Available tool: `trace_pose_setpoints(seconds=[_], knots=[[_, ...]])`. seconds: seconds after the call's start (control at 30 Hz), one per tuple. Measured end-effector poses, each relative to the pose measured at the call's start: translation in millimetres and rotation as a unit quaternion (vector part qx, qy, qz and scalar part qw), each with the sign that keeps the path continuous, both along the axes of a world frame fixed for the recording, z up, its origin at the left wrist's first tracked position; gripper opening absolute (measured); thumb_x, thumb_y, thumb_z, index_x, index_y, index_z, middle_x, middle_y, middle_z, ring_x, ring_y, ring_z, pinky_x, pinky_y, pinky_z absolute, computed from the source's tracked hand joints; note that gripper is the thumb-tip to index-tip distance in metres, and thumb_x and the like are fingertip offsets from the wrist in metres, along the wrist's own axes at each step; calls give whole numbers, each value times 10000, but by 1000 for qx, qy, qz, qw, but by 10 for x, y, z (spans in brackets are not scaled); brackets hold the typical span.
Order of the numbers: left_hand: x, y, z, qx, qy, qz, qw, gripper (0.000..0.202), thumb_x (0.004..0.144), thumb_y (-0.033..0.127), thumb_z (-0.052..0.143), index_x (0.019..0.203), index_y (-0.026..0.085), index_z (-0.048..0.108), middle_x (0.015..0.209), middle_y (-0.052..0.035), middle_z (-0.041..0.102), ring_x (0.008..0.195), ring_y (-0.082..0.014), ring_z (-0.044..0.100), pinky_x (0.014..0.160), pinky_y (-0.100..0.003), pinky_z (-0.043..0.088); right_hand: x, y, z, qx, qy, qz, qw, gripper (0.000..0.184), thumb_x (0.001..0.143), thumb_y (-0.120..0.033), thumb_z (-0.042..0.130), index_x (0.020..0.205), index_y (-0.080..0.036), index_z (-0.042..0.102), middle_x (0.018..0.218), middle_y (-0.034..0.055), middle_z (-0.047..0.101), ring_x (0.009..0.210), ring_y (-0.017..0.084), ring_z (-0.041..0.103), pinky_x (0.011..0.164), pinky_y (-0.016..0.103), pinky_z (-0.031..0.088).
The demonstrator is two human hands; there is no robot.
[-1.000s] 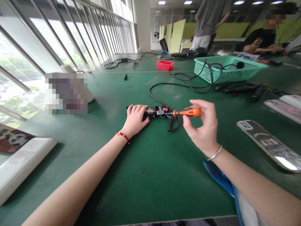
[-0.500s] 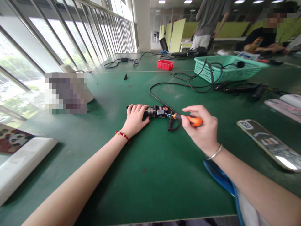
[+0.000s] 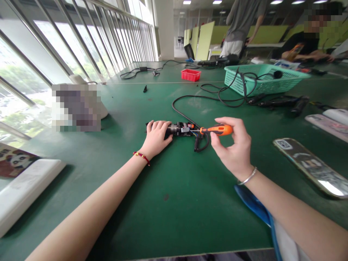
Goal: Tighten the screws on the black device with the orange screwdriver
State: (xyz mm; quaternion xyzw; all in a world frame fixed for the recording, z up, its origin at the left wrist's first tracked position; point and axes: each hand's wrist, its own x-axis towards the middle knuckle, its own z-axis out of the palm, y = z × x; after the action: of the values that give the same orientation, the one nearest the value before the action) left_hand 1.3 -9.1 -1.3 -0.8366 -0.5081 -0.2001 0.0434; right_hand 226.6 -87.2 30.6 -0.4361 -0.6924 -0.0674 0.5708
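Note:
A black corded device (image 3: 174,129), apparently with its inner parts and coloured wires exposed at the right end, lies on the green table. My left hand (image 3: 157,136) is wrapped over its left part, pressing it to the tabletop. An orange and black screwdriver (image 3: 219,129) is in my right hand (image 3: 236,145), its handle between thumb and fingers. The shaft points left, and its tip reaches the exposed parts; the exact contact point is too small to make out. A black cable (image 3: 179,99) runs from the device toward the back right.
A teal basket (image 3: 293,78) with cables stands at the back right, near a red tray (image 3: 191,75). A phone (image 3: 307,163) lies to the right, a white box (image 3: 29,188) to the left. Two people are beyond the table.
The screwdriver handle has turned and risen slightly in my right hand, lying more level now. My right fingers have shifted up a little. The left hand and the device have stayed put.

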Motion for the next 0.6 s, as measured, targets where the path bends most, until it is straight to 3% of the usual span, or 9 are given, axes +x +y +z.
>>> trace_pose_setpoints(seconds=[0.23, 0.4, 0.53, 0.6], knots=[[4, -1, 1, 5, 1, 2, 1000, 407, 858, 316, 460, 1241, 180, 488, 1235, -97, 566, 1208, -265, 452, 1129, -479, 194, 5, 2, -11, -29, 9, -8, 1000, 289, 762, -265, 638, 1037, -230, 558, 870, 20, 624, 717, 170, 600, 679, 330, 512], [8, -8, 11, 1, -1, 1, 1000, 409, 852, 309, 457, 1243, 189, 485, 1233, -91, 564, 1211, -266, 449, 1131, -479, 189, 0, 8, -10, 13, 21, 7, 1000, 373, 753, -212, 632, 1114, -221, 542, 1041, 72, 624, 889, 202, 619, 764, 349, 527], [4, -5, 7, 1, -4, -1, 1000, 413, 849, 308, 461, 1245, 194, 483, 1234, -95, 561, 1209, -269, 447, 1128, -486, 197, 1, -4, 3, -35, 8, -19, 999, 170, 763, -283, 641, 921, -236, 597, 796, 11, 652, 713, 176, 617, 677, 321, 526], [4, -5, 5, 1, -5, -1, 1000, 414, 847, 307, 463, 1246, 194, 483, 1233, -96, 561, 1207, -270, 448, 1127, -490, 197, -2, -11, 6, -46, 10, -24, 999, 158, 762, -296, 642, 902, -237, 599, 766, 2, 650, 685, 169, 612, 657, 310, 522]])
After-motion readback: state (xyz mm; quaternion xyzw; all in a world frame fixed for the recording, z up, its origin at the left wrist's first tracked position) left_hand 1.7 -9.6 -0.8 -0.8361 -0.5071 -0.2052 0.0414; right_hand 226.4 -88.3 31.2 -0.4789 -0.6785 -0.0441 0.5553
